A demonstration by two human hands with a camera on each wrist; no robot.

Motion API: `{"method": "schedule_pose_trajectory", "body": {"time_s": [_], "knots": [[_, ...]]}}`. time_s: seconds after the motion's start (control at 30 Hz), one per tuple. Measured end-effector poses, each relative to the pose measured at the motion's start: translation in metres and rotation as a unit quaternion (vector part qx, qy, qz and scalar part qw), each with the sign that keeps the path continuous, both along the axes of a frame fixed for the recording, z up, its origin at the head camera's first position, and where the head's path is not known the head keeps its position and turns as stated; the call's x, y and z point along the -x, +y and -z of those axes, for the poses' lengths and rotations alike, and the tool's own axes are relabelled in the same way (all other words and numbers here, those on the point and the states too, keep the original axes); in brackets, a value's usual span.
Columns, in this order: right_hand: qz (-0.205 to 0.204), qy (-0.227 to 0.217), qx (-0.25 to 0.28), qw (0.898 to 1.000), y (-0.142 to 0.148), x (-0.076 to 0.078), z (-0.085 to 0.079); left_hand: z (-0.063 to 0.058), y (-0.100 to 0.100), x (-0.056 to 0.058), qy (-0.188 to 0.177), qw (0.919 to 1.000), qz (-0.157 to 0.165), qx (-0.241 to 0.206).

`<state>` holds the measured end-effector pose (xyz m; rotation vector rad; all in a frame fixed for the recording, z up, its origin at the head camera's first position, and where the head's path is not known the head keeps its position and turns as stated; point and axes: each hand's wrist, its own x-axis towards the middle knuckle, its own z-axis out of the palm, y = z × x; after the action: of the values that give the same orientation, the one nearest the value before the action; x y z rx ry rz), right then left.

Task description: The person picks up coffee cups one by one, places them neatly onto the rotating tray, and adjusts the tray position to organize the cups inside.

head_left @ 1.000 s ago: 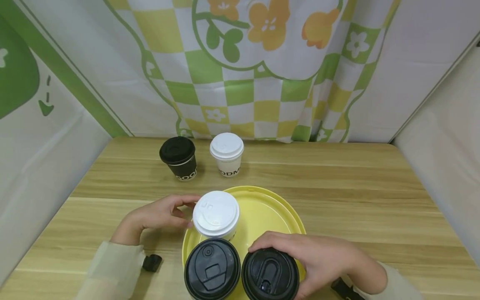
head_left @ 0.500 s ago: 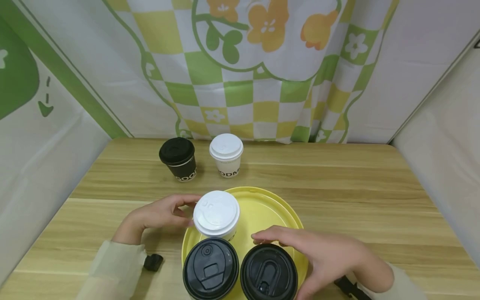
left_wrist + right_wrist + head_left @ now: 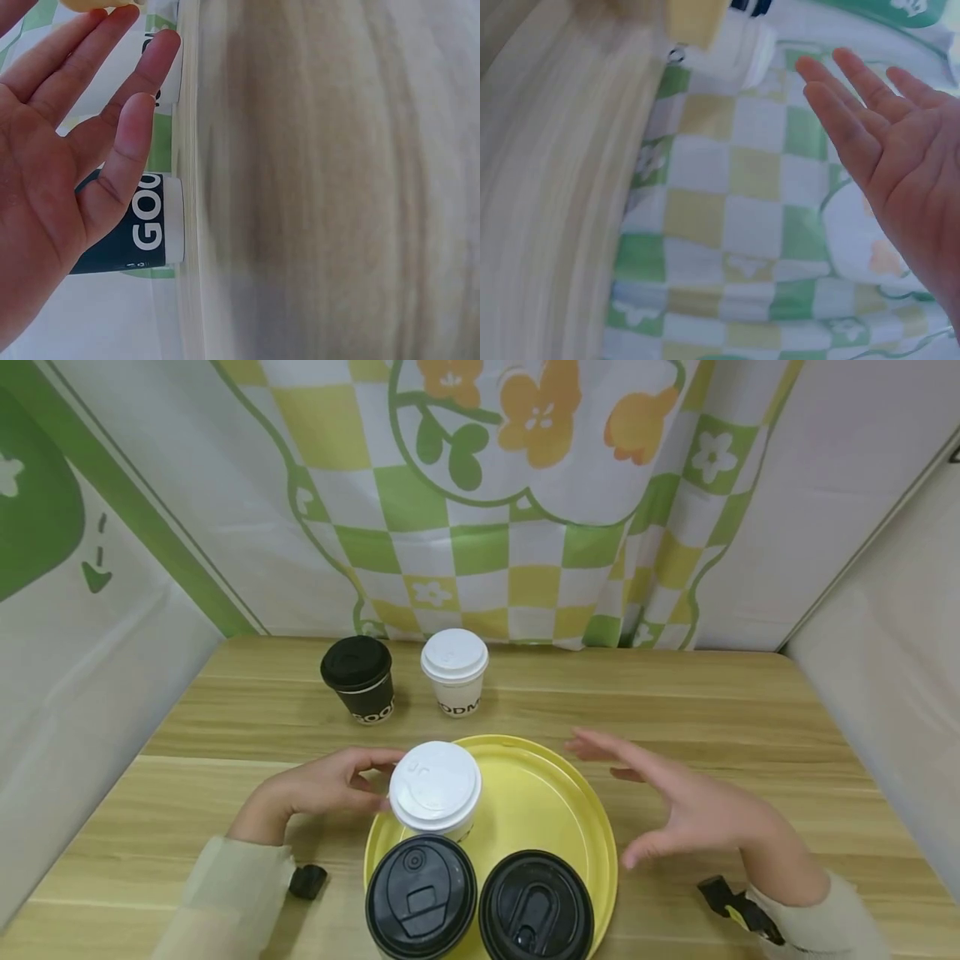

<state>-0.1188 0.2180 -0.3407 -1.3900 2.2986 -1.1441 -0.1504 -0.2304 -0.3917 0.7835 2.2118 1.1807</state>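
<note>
A round yellow tray (image 3: 540,785) bears three lidded paper cups: a white-lidded cup (image 3: 435,787) at its left, a black-lidded cup (image 3: 422,897) at the front left and another black-lidded cup (image 3: 536,906) at the front right. My left hand (image 3: 330,789) is at the tray's left side, its fingertips close by the white-lidded cup. In the left wrist view those fingers are loosely extended, near the yellow tray edge (image 3: 97,4); contact is hard to tell. Right of the tray my right hand (image 3: 690,802) hovers with fingers spread, holding nothing.
Behind the tray, a small black cup (image 3: 358,681) and a small white cup (image 3: 456,672) stand on the wooden table (image 3: 750,735). A checkered curtain (image 3: 480,543) hangs at the table's back edge. White fabric walls flank both sides.
My right hand has let go of the front-right black-lidded cup and moved away to the right and back. The left hand and the cups have stayed about where they were.
</note>
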Motion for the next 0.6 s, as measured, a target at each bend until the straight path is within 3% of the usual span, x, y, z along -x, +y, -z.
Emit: {"method": "schedule_pose_trajectory", "body": {"time_s": [0.23,0.6], "knots": [[0.020,-0.017,-0.046,0.999,0.015,0.014,0.014,-0.002,0.001,0.003,-0.006,0.9999,0.011,-0.001],[0.021,-0.037,-0.096,0.994,0.022,0.022,0.031,-0.004,0.002,0.005,-0.003,0.9999,0.016,0.005]]}}
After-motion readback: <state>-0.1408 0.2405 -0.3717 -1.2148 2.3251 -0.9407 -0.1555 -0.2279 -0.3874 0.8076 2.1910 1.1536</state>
